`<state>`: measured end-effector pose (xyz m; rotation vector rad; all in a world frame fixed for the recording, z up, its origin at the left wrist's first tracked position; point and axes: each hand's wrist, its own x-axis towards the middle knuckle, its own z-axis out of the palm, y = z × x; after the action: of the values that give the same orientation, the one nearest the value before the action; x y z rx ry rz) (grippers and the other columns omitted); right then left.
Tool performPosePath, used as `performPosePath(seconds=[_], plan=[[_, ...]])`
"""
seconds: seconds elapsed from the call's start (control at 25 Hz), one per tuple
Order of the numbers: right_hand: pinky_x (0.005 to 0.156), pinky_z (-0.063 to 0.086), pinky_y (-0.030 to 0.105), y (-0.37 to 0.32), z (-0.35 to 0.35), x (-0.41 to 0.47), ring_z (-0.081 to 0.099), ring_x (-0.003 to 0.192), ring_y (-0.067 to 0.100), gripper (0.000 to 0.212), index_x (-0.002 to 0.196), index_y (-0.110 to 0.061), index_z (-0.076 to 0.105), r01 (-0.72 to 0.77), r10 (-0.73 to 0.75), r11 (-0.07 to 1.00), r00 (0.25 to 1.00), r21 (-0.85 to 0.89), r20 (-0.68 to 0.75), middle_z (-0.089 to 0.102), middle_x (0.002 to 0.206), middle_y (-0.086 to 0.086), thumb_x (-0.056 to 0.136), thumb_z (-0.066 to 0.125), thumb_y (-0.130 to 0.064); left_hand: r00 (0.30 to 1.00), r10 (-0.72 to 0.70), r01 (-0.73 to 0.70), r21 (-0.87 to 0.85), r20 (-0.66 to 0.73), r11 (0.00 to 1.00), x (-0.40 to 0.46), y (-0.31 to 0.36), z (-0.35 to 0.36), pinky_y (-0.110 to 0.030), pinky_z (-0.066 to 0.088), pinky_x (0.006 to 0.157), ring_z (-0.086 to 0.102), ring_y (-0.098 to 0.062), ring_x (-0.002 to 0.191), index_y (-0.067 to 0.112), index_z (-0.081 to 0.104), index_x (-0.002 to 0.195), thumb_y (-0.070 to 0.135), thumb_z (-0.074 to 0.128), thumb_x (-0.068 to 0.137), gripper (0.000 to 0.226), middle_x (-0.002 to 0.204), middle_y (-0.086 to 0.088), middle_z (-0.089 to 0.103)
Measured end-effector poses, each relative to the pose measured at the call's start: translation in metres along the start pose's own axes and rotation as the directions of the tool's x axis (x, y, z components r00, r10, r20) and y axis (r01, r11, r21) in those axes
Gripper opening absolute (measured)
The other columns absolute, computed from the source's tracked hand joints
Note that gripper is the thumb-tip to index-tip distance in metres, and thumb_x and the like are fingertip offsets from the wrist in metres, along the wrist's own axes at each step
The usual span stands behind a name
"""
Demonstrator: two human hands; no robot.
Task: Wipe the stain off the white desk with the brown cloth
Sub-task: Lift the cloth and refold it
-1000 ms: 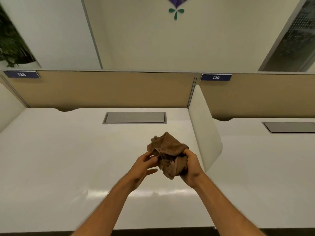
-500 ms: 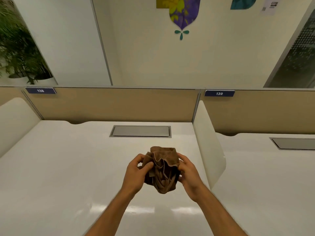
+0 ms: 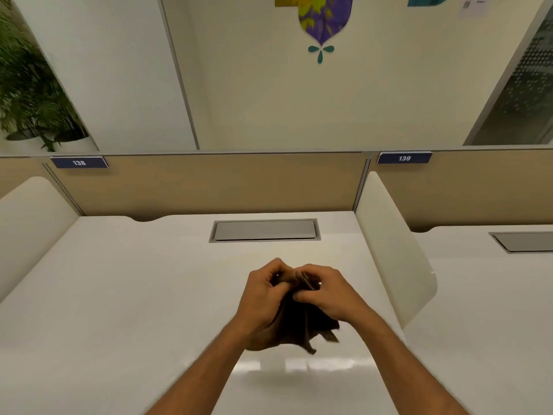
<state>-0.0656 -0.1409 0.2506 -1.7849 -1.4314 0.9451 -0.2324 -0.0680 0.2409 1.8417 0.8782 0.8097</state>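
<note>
Cloth first: the brown cloth (image 3: pixel 302 322) is bunched between my two hands, held above the white desk (image 3: pixel 119 295) at about the centre of the view; I cannot tell if its lowest corner, at 6 o'clock of the bundle, touches the surface. My left hand (image 3: pixel 263 301) closes on the cloth from 9 o'clock, fingers curled narrow around the folds; my right hand (image 3: pixel 329 295) closes from 3 o'clock, its fingertips (image 3: pixel 299 296) pinching the upper folds. Most of the cloth hangs below the fingers; only a small ridge shows above, between the knuckles. At 12 o'clock from the hands lies the grey cable hatch (image 3: pixel 264 230); at 2 o'clock stands the white divider (image 3: pixel 392 247). I see no stain on the desk from here.
</note>
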Motion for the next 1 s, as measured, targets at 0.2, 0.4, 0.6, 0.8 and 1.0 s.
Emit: performPosePath(seconds=[0.2,0.4,0.6,0.8,1.0], plan=[[0.085,0.061,0.032,-0.019,0.042,0.030,0.069,0.090,0.019,0.016,0.100,-0.026,0.067,-0.006,0.005,1.000,0.999,0.026,0.042,0.069,0.093,-0.006,0.087,0.076,-0.024,0.999,0.020,-0.024,-0.091,-0.043,0.996,0.014,-0.022,-0.062,-0.014,0.058,0.074,0.071,-0.004,0.092,0.046,0.070,0.085,0.012,0.070,0.097,0.037,0.091,0.017,0.074],[0.085,0.064,0.043,-0.044,0.048,0.048,0.073,0.087,0.024,0.013,0.093,-0.025,0.073,0.010,-0.011,0.999,1.000,0.034,0.029,0.073,0.088,-0.001,0.081,0.073,-0.031,1.000,-0.015,0.011,-0.141,-0.027,0.990,0.015,-0.039,-0.103,-0.016,0.058,0.072,0.073,-0.005,0.092,0.051,0.067,0.088,0.016,0.066,0.100,0.037,0.092,0.019,0.074],[0.085,0.062,0.037,-0.038,0.053,0.051,0.075,0.100,0.023,0.044,0.124,-0.034,0.063,0.126,0.036,0.721,0.975,0.681,-0.219,0.077,0.107,-0.002,0.086,0.067,-0.056,0.987,-0.072,0.019,-0.339,-0.143,0.941,0.030,-0.028,-0.128,-0.019,0.059,0.072,0.074,-0.006,0.092,0.050,0.061,0.094,0.036,0.057,0.097,0.015,0.097,0.014,0.076],[0.102,0.055,0.052,-0.025,0.091,0.037,0.069,0.116,0.026,0.072,0.132,-0.025,0.063,-0.050,0.024,0.914,0.997,0.403,0.071,0.073,0.125,0.000,0.071,0.078,-0.059,0.987,-0.088,0.044,-0.299,-0.134,0.953,0.036,-0.029,-0.134,-0.014,0.057,0.071,0.073,0.000,0.086,0.049,0.059,0.093,0.029,0.054,0.106,0.025,0.091,0.022,0.075],[0.087,0.061,0.039,-0.038,0.070,0.038,0.071,0.110,0.030,0.033,0.119,-0.025,0.074,0.059,0.052,0.673,0.991,0.738,-0.126,0.075,0.120,0.009,0.091,0.068,-0.041,0.957,-0.199,0.064,-0.519,-0.210,0.853,0.040,-0.029,-0.151,-0.019,0.059,0.072,0.075,-0.008,0.086,0.037,0.068,0.097,0.032,0.061,0.100,0.009,0.095,0.009,0.079]])
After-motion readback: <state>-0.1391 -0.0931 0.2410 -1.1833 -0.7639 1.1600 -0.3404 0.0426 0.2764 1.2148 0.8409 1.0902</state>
